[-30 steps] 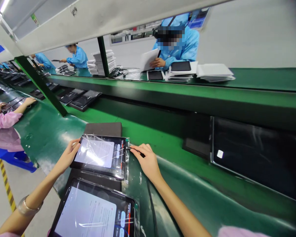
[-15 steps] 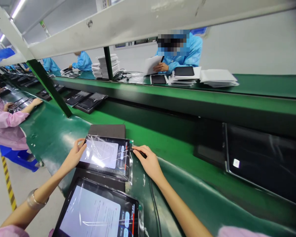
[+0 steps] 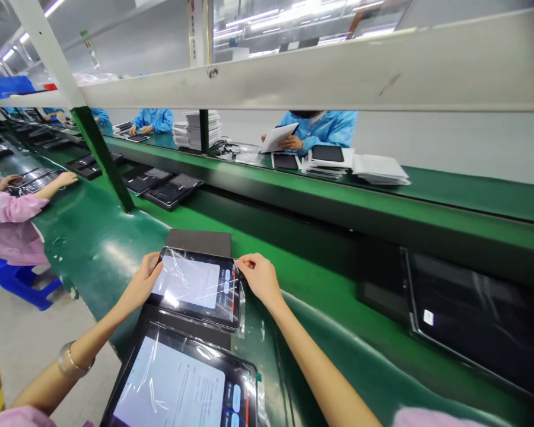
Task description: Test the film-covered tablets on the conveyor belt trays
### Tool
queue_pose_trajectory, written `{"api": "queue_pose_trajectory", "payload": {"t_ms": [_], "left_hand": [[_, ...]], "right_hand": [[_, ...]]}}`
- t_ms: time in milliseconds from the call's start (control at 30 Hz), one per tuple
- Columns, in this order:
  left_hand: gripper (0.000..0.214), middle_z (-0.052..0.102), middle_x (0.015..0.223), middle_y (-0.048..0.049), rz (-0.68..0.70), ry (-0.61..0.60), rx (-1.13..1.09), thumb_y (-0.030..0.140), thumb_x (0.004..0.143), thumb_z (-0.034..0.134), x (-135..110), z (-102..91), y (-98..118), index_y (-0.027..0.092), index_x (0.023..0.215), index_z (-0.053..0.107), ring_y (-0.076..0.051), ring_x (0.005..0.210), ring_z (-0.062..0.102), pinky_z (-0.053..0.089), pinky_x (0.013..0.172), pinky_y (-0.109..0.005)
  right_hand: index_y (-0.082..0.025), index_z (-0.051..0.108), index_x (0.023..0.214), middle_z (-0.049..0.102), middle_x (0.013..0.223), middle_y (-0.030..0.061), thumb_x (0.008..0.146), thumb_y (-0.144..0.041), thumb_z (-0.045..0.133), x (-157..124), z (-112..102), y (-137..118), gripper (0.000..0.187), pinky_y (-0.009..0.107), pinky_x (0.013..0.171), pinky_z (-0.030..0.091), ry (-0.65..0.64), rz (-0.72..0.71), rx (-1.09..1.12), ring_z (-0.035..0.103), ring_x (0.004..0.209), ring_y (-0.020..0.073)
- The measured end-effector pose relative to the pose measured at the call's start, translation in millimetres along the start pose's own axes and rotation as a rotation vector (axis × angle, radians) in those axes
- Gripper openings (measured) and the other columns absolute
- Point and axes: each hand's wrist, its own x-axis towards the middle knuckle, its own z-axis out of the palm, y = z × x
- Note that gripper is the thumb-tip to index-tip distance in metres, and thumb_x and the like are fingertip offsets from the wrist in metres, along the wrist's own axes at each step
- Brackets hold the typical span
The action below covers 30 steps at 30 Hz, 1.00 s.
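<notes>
A tablet (image 3: 196, 284) with a lit screen and clear film over it lies on a dark block (image 3: 200, 240). Around its left edge my left hand (image 3: 145, 279) is closed, thumb on the front. My right hand (image 3: 260, 276) pinches at the tablet's upper right corner; whatever is between the fingertips is hidden. Nearer to me is a second lit tablet (image 3: 182, 379), also under film, with a small green tab (image 3: 258, 376) at its right edge. A thin black cable (image 3: 285, 379) runs along the bench beneath my right forearm.
Large dark filmed panels (image 3: 471, 314) lie at the right in the green channel, and more filmed tablets (image 3: 173, 190) lie up the line. A green post (image 3: 102, 160) and a white beam (image 3: 293, 80) cross ahead. Beyond, a co-worker in blue (image 3: 324, 127) handles a white sheet; another in pink (image 3: 9, 201) sits left.
My right hand has moved onto the tablet's upper right corner, covering the green tab there. The black object seen in its fingers earlier no longer shows. The view has tilted up slightly.
</notes>
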Motion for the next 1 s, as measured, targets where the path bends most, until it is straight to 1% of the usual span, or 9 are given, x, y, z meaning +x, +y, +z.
{"api": "queue_pose_trajectory", "payload": {"t_ms": [67,233,367,500,600,667,733,867,1000], "left_hand": [[0.047,0.044,0.163,-0.0194,0.007,-0.023,-0.026,0.057,0.103,0.042,1.3,-0.1,-4.5,0.027,0.138,0.036,-0.028,0.153,0.041,0.032,0.125,-0.045],[0.051,0.047,0.162,-0.0168,0.054,-0.082,-0.082,0.057,0.101,0.047,5.2,-7.1,-5.8,0.026,0.140,0.036,-0.027,0.143,0.055,0.045,0.117,-0.040],[0.067,0.027,0.173,-0.0097,0.240,-0.098,0.036,0.053,0.097,0.059,19.0,-16.1,11.2,0.027,0.154,0.035,-0.027,0.161,0.023,0.022,0.131,-0.042],[0.069,0.036,0.170,-0.0077,0.502,-0.241,0.244,0.049,0.093,0.068,50.8,-10.0,36.8,0.030,0.155,0.044,-0.028,0.163,0.015,0.011,0.132,-0.049],[0.050,0.059,0.153,-0.0069,0.653,-0.332,0.416,0.042,0.092,0.072,78.0,0.5,51.1,0.032,0.140,0.060,-0.030,0.154,0.034,0.006,0.127,-0.054],[0.025,0.073,0.128,-0.0046,0.700,-0.359,0.505,0.037,0.092,0.071,92.5,2.3,55.6,0.029,0.116,0.072,-0.029,0.136,0.051,0.010,0.121,-0.054],[0.010,0.076,0.107,-0.0022,0.710,-0.364,0.543,0.035,0.091,0.072,101.8,-3.1,55.3,0.025,0.094,0.075,-0.025,0.119,0.057,0.014,0.114,-0.051],[0.017,0.077,0.096,-0.0038,0.710,-0.343,0.593,0.034,0.090,0.072,102.7,-27.3,47.5,0.021,0.080,0.073,-0.024,0.109,0.056,0.018,0.107,-0.047],[0.019,0.077,0.095,-0.0036,0.718,-0.312,0.621,0.028,0.098,0.058,80.2,-46.0,47.6,0.021,0.087,0.072,-0.021,0.102,0.060,0.014,0.112,-0.049]], "right_hand": [[-0.024,0.068,0.065,0.062,0.072,0.0040,0.083,-0.039,0.063,-0.9,-0.6,-13.7,0.024,0.040,0.071,0.043,-0.007,-0.064,-0.028,0.058,0.071,0.0233],[-0.025,0.069,0.079,0.066,0.084,0.0045,0.093,-0.037,0.058,-11.1,-3.0,-44.0,0.021,0.046,0.087,0.040,-0.016,-0.233,-0.057,0.059,0.089,0.0268],[-0.026,0.066,0.083,0.069,0.092,0.0050,0.099,-0.040,0.056,-22.9,-5.3,-50.8,0.023,0.047,0.093,0.039,-0.016,-0.338,-0.033,0.059,0.096,0.0277],[-0.027,0.064,0.086,0.069,0.093,0.0046,0.101,-0.037,0.056,-33.1,-5.0,-49.1,0.020,0.047,0.093,0.040,0.007,-0.411,0.010,0.058,0.096,0.0271],[-0.027,0.064,0.086,0.068,0.090,0.0039,0.102,-0.033,0.055,-40.7,-3.9,-49.3,0.019,0.047,0.092,0.040,0.024,-0.449,0.037,0.058,0.093,0.0263],[-0.027,0.064,0.087,0.068,0.090,0.0040,0.102,-0.032,0.055,-45.5,-3.6,-49.2,0.018,0.047,0.092,0.040,0.042,-0.462,0.051,0.058,0.092,0.0264],[-0.027,0.065,0.087,0.068,0.090,0.0044,0.101,-0.031,0.056,-49.5,-3.6,-47.6,0.017,0.047,0.091,0.040,0.066,-0.463,0.066,0.058,0.092,0.0267],[-0.027,0.066,0.089,0.067,0.091,0.0041,0.100,-0.030,0.058,-53.7,-2.5,-41.7,0.015,0.046,0.089,0.042,0.101,-0.450,0.109,0.057,0.093,0.0263],[-0.027,0.065,0.089,0.066,0.090,0.0034,0.101,-0.030,0.058,-53.1,-1.3,-36.0,0.013,0.045,0.089,0.043,0.136,-0.423,0.151,0.057,0.092,0.0254]]}}
